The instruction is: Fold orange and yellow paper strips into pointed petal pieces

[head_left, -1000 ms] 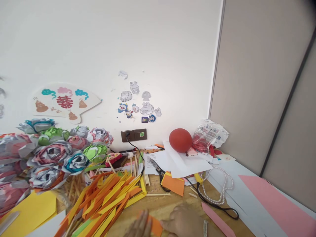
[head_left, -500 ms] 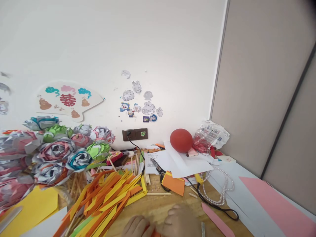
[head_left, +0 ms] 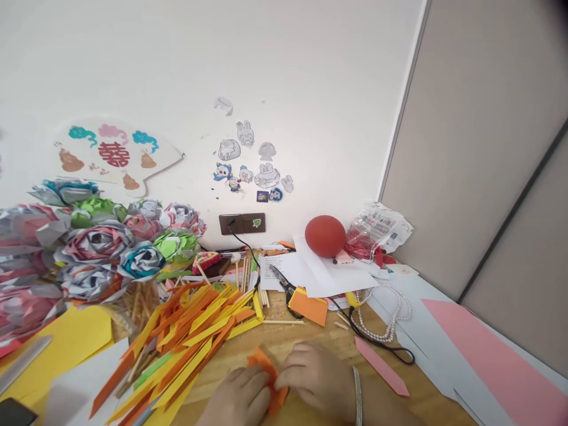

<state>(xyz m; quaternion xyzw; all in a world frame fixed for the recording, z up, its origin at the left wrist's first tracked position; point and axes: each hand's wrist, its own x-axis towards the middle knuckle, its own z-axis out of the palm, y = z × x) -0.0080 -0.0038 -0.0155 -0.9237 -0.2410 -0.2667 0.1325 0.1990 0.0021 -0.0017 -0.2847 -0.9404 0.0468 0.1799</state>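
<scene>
Orange paper (head_left: 272,373) sat on the near side of the scissors (head_left: 288,289), pinched by bunched fingers of the left hand (head_left: 242,395) and right hand (head_left: 316,378), and could rip if they pulled too hard.

From where I stand, the head-worn camera faces the wall (head_left: 319,71) behind the red balloon (head_left: 325,236), tipped down, near the table (head_left: 237,346).
</scene>
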